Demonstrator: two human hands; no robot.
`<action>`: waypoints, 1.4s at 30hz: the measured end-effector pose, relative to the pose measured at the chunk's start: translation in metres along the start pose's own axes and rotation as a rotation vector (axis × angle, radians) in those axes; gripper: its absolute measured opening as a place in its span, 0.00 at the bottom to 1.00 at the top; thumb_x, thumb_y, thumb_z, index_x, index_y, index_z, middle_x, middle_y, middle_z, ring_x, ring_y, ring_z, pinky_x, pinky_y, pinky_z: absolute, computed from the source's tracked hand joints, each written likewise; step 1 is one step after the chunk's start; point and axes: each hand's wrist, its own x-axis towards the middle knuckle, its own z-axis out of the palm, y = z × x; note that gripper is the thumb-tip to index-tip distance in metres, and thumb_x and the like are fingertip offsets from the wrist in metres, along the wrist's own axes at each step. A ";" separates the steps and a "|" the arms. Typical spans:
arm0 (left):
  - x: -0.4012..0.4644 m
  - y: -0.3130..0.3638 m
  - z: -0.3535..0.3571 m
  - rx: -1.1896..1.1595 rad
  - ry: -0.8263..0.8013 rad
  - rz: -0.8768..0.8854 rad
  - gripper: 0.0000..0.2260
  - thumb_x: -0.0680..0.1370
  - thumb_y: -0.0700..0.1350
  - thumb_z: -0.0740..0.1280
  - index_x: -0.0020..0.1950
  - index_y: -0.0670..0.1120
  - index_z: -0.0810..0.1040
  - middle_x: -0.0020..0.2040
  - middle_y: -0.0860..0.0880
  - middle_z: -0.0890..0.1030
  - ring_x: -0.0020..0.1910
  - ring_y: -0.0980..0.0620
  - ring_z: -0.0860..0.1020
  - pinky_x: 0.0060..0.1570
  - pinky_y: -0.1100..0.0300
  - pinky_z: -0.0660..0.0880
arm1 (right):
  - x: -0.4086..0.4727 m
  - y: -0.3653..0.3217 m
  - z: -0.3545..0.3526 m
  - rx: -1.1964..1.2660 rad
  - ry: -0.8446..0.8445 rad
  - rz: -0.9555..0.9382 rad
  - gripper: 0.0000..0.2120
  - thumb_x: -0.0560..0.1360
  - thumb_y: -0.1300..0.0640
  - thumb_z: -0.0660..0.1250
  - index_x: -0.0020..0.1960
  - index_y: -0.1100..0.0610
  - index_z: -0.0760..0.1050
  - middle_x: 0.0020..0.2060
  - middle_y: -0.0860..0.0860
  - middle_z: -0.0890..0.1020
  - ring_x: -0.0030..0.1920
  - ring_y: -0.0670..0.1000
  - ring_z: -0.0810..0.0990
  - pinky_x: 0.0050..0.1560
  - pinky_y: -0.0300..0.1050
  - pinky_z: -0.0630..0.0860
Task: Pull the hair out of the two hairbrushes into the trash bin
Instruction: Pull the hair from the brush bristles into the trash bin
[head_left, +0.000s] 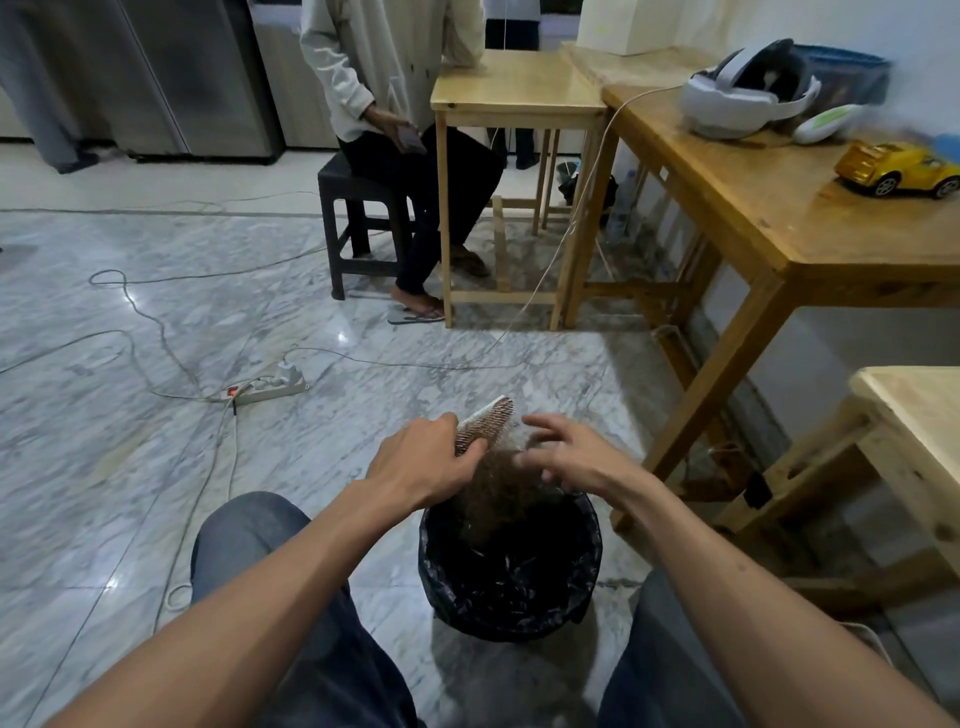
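My left hand (421, 457) grips a hairbrush (485, 422) with a pale back, bristles turned toward me, held just above the far rim of the trash bin (589, 561). The bin is round, lined with a black bag, and stands on the floor between my knees. A brown clump of hair (496, 486) hangs from the bristles down toward the bin's mouth. My right hand (569, 452) is beside the brush, its fingertips pinched on the top of the hair clump, other fingers spread. Only one brush is in view.
A wooden table (769, 208) at the right carries a headset (743, 96) and a yellow toy car (898, 169). A second wooden table edge (914, 415) is near my right arm. A person sits on a black stool (358, 208). A power strip (265, 389) and cables lie on the marble floor.
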 end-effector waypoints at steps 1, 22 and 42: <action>0.001 0.002 -0.001 -0.025 -0.005 -0.002 0.19 0.79 0.62 0.60 0.48 0.46 0.72 0.38 0.48 0.76 0.38 0.44 0.75 0.34 0.53 0.70 | 0.002 0.002 0.005 -0.029 -0.035 -0.029 0.25 0.75 0.54 0.75 0.71 0.50 0.76 0.60 0.50 0.83 0.41 0.47 0.82 0.40 0.45 0.79; 0.014 -0.004 0.000 -0.163 -0.088 -0.014 0.22 0.77 0.64 0.57 0.51 0.46 0.76 0.44 0.45 0.80 0.41 0.45 0.79 0.45 0.48 0.78 | -0.004 0.002 -0.008 -0.287 0.088 0.001 0.33 0.73 0.46 0.70 0.77 0.47 0.69 0.71 0.51 0.75 0.66 0.54 0.77 0.57 0.46 0.74; 0.008 -0.012 -0.009 -0.609 -0.144 -0.089 0.04 0.76 0.40 0.66 0.50 0.45 0.78 0.42 0.44 0.84 0.34 0.46 0.81 0.37 0.47 0.80 | 0.001 0.020 -0.016 -0.282 0.236 0.152 0.13 0.76 0.58 0.72 0.59 0.54 0.85 0.57 0.51 0.85 0.53 0.51 0.82 0.47 0.43 0.76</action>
